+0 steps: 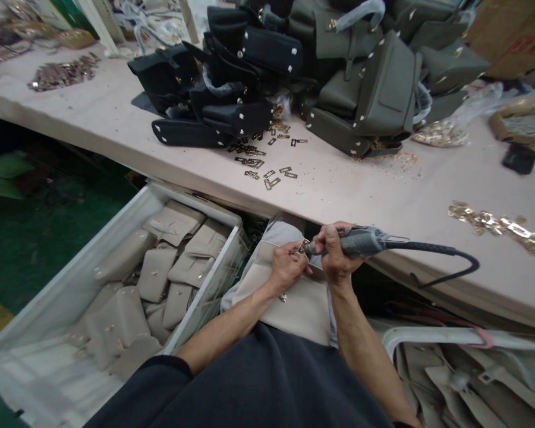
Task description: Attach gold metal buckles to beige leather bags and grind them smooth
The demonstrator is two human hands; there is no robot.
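A beige handbag (305, 312) lies across my lap, with a small metal clasp (283, 298) on its front. My left hand (289, 264) is closed, pinching a small gold rectangular metal fitting (302, 245) above the bag. Wrapped in my right hand (336, 255) is a grey electric screwdriver (361, 241), held level, its tip pointing left at the fitting. From the screwdriver's rear end a black cable (446, 248) curves off to the right. Whether the tip touches the fitting is hard to make out.
Black handbags (241, 113) and olive handbags (378, 95) are heaped on the table (339, 184), near loose metal frames (271, 178). Gold fittings (499, 226) lie right. A white crate (205, 285) of beige bags stands left; another bin (428, 336) holds bag pieces.
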